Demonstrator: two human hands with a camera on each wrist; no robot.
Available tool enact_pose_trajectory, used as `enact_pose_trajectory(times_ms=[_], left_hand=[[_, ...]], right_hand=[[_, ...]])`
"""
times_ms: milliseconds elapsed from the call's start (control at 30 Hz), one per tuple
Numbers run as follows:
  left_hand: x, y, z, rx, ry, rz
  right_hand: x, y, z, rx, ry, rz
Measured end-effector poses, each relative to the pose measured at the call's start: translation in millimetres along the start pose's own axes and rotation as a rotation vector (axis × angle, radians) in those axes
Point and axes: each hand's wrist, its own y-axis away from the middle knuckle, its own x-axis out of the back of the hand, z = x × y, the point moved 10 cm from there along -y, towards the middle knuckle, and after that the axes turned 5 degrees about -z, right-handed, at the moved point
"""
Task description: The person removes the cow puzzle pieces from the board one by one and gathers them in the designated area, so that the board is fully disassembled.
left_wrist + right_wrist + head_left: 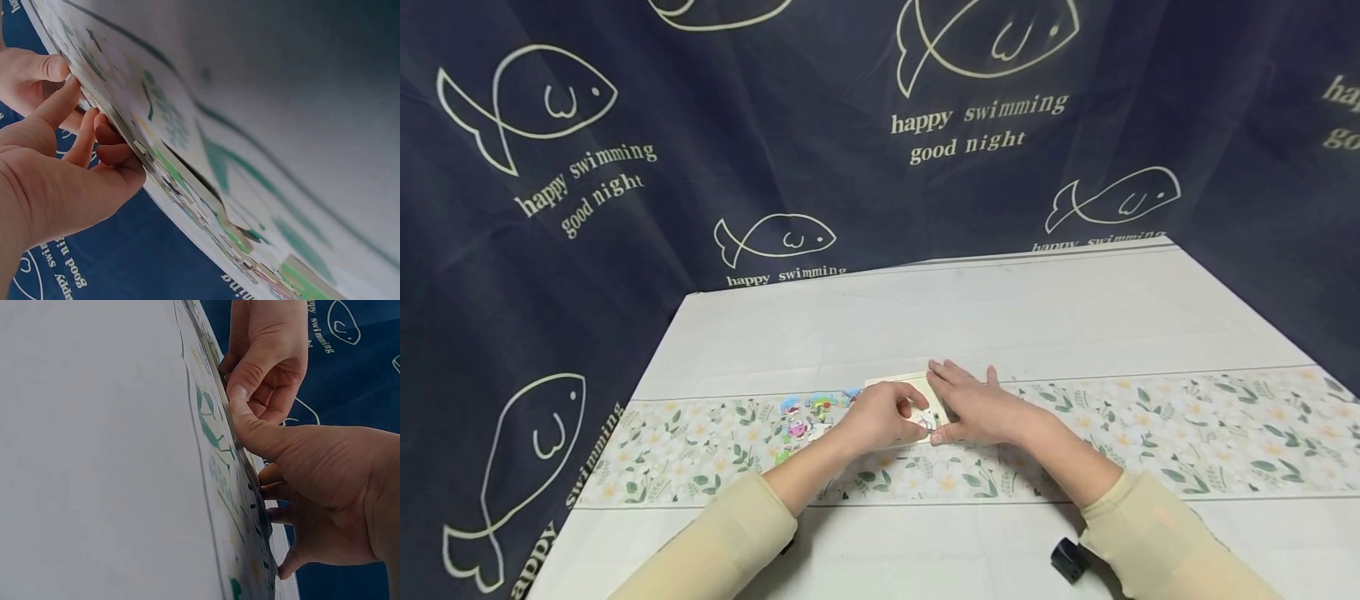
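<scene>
A cream puzzle board lies flat on the floral band of the table covering. My left hand reaches over its lower part, thumb and forefinger curved round a small puzzle piece with a pale print. The fingers partly hide that piece. My right hand rests along the board's right edge, its fingers spread and straight, the thumb near the lower right corner. Just left of the board lie several loose colourful puzzle pieces, partly covered by the left hand and wrist. In the left wrist view, pieces lie close beside the thumb.
The white table carries a floral strip across its middle. A dark blue curtain with fish drawings hangs behind and at the sides. A small black object sits by the right sleeve.
</scene>
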Motion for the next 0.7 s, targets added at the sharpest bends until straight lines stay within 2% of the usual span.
enact_pose_trajectory(times_ms=[300,500,700], left_hand=[[-0.8,0.7,-1.1,0.003,0.046,0.024],[5.2,1.6,0.3,-0.031,0.134,0.057],[5.8,1.5,-1.0,-0.014,0.227,0.066]], right_hand=[[-2.4,-1.1,0.5,-0.008,0.009,0.001],[-1.8,-1.5,0.3,-0.007,0.007,0.000],[-0.9,-1.5,1.4,-0.008,0.005,-0.003]])
